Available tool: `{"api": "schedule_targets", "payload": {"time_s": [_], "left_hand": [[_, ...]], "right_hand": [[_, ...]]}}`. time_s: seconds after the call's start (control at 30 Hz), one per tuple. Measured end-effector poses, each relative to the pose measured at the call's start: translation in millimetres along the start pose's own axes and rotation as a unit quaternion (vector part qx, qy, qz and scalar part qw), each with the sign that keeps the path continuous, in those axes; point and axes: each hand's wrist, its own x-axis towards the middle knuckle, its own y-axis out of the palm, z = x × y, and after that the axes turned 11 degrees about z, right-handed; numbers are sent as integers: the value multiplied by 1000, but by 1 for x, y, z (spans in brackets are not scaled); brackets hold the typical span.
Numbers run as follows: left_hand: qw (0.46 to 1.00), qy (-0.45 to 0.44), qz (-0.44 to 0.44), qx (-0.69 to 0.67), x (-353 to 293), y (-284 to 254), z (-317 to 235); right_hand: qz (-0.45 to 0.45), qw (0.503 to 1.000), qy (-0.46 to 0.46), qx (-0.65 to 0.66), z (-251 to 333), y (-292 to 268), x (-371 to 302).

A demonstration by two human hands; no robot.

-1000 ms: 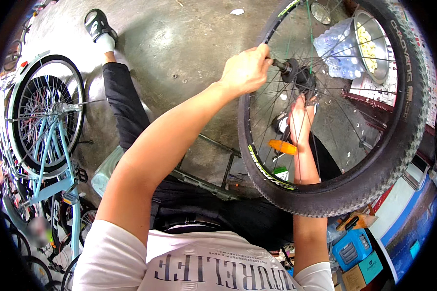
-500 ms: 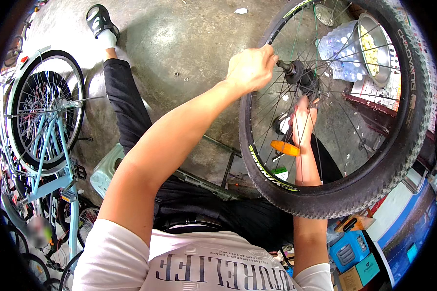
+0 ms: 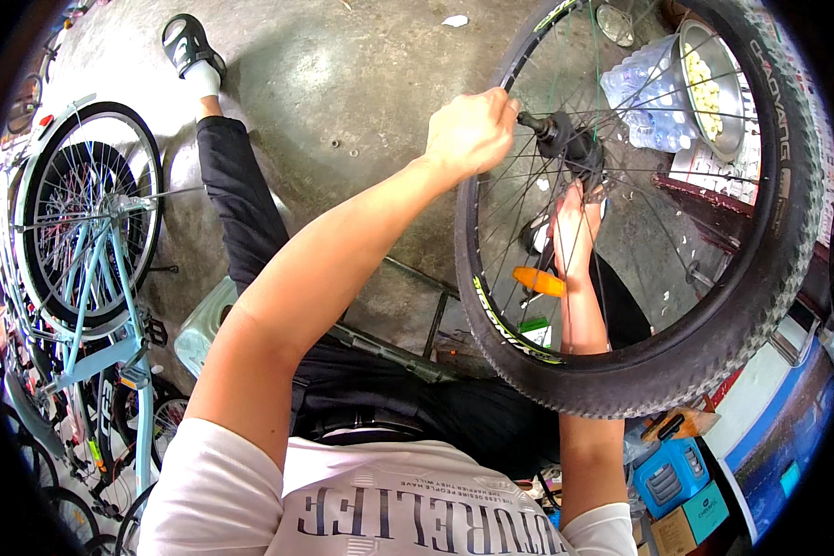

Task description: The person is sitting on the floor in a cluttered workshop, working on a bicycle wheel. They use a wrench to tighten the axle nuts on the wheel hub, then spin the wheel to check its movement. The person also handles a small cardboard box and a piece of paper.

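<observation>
A bicycle wheel (image 3: 653,385) with a knobby black tyre stands tilted over my right leg. My left hand (image 3: 473,130) is closed, its fingertips beside the axle end (image 3: 531,122) of the black hub (image 3: 579,151). What those fingers pinch is hidden behind the hand. Reaching in behind the spokes, my right hand (image 3: 577,227) grips the hub's far side, its fingertips partly covered by spokes and hub. An orange reflector (image 3: 539,282) sits among the spokes, next to my right wrist.
Light blue bicycle (image 3: 111,357) at left, with others behind it. Bottled water (image 3: 649,102) and a metal bowl (image 3: 727,116) with pale yellow pieces are beyond the wheel. Two small rings (image 3: 353,153) lie on the concrete. A blue case (image 3: 669,474) and boxes (image 3: 704,514) are at lower right.
The hub and axle end have shifted slightly left, and my left hand has moved slightly left with them. Both hands keep much the same grip.
</observation>
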Motion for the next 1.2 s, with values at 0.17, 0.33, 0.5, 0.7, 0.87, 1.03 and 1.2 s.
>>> {"api": "schedule_targets", "payload": {"time_s": [0.17, 0.33, 0.5, 0.7, 0.87, 1.03, 1.2], "left_hand": [[999, -17, 32, -3, 4, -3, 4], [998, 49, -32, 3, -3, 1, 3], [999, -13, -17, 39, 4, 1, 0], [998, 26, -50, -4, -2, 6, 5], [998, 7, -35, 45, 3, 6, 4], [999, -48, 6, 12, 3, 1, -3], [991, 89, -103, -14, -1, 5, 9]], "right_hand": [[11, 999, -53, 1, -20, -2, 11], [29, 997, -74, -18, -24, -6, 12], [19, 997, -64, -22, -14, -4, 7], [-6, 996, -68, -54, -17, -3, 10], [17, 996, -59, -59, -14, -4, 9], [-23, 991, -83, -106, -18, -5, 12], [-6, 996, -46, -77, -5, 1, 4]]}}
